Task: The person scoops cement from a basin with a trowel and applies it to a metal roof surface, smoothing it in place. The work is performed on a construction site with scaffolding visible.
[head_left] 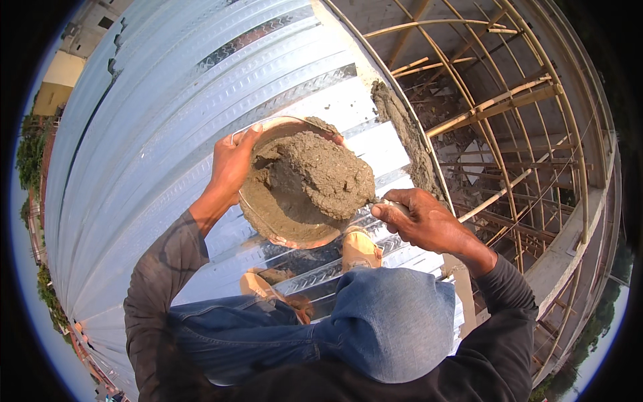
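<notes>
My left hand [233, 161] grips the upper left rim of a round bucket [305, 242], which is tilted so its inside faces me. Grey-brown wet mortar coats the bucket's inner wall. A big heap of mortar [315, 171] rises over the bucket's right part. My right hand [422, 220] is closed round the handle of a trowel [396, 206] at the bucket's right side. The trowel's blade is hidden under the mortar. Below the bucket show my two sandals [362, 249] on the metal sheeting.
Ribbed metal decking [167, 120] spreads under me and to the left. A strip of mortar [405, 137] lies along the deck's right edge. Beyond that edge, the drop holds bamboo scaffolding [482, 110] with rubble far below. A concrete ledge [556, 275] curves at the far right.
</notes>
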{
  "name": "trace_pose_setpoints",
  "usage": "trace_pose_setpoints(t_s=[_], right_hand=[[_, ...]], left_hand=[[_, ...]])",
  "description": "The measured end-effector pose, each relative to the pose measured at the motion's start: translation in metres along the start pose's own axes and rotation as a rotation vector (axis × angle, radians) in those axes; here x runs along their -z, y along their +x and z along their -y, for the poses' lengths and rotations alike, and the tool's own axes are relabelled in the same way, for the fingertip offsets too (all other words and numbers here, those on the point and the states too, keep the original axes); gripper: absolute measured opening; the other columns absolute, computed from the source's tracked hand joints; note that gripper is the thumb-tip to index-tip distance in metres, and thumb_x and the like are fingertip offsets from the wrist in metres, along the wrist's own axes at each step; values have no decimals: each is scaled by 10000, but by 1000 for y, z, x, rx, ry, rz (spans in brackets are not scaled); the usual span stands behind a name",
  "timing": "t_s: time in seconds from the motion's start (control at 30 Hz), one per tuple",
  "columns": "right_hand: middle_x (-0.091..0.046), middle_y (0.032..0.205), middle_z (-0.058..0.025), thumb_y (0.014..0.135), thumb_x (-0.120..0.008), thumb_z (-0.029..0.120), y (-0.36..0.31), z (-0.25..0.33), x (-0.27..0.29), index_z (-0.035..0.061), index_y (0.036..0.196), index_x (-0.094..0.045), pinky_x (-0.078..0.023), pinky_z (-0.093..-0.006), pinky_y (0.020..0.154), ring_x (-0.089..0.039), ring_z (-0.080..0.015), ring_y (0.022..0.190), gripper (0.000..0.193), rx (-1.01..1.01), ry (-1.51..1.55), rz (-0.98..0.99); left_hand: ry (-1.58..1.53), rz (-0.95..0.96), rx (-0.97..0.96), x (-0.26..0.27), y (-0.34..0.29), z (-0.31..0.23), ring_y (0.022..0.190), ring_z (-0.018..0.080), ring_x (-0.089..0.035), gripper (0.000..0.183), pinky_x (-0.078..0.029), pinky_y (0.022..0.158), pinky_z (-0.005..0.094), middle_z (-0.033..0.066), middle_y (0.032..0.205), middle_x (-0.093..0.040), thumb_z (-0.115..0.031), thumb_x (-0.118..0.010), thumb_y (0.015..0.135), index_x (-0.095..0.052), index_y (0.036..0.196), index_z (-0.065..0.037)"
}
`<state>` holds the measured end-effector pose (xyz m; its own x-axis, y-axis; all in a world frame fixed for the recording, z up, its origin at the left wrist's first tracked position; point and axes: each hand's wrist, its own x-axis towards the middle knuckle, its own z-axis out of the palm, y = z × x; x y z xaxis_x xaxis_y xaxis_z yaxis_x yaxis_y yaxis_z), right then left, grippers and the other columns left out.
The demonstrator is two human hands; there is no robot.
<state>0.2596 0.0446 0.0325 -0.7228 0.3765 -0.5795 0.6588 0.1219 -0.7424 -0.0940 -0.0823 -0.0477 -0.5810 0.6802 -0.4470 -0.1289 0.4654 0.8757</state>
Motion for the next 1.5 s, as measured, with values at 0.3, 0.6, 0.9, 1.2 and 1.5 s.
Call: trace_pose_setpoints(t_s=[0.3,0.6,0.9,1.2,1.5], right_hand=[[-545,703,9,1113,-638,551,16,-34,94,14,972,-688,-487,-288,542,-552,-78,615,557,-147,94,-304],[-737,1142,-368,975,-673,251,231,-99,107,-76,1221,-672,-563,-568,994,-712,-535,1123,410,-164,-379,-647],[-710,1164,-335,1016,-636,249,247,-122,88,-71,1297,-616,-560,-618,975,-714,-555,1064,426,-46,-488,-687],[-750,1108,-352,1066,-610,317,243,-154,71,-59,1211,-636,-587,-607,929,-742,-530,1050,404,-63,-385,-581],[-738,1097,-374,1099,-577,378,230,-154,65,-82,1200,-659,-585,-600,942,-746,-514,1043,478,-73,-295,-577]], left_hand=[[-13,37,-34,-3,-6,-3,833,112,-678,433,-574,745,324,58,1003,-768,-391,-724,1087,-780,1137,35],[71,-7,6,-8,-4,1,808,94,-667,442,-565,726,308,37,958,-758,-411,-720,1091,-783,1108,26],[62,-52,-5,-12,-13,-7,821,92,-663,485,-551,732,292,34,959,-758,-448,-726,1081,-786,1107,33],[114,-48,-20,-10,-9,-7,854,98,-681,479,-562,763,287,31,1010,-770,-428,-717,1089,-788,1176,38],[75,-28,-10,-15,-9,-13,845,91,-678,458,-561,756,284,40,995,-775,-396,-736,1085,-784,1163,53]])
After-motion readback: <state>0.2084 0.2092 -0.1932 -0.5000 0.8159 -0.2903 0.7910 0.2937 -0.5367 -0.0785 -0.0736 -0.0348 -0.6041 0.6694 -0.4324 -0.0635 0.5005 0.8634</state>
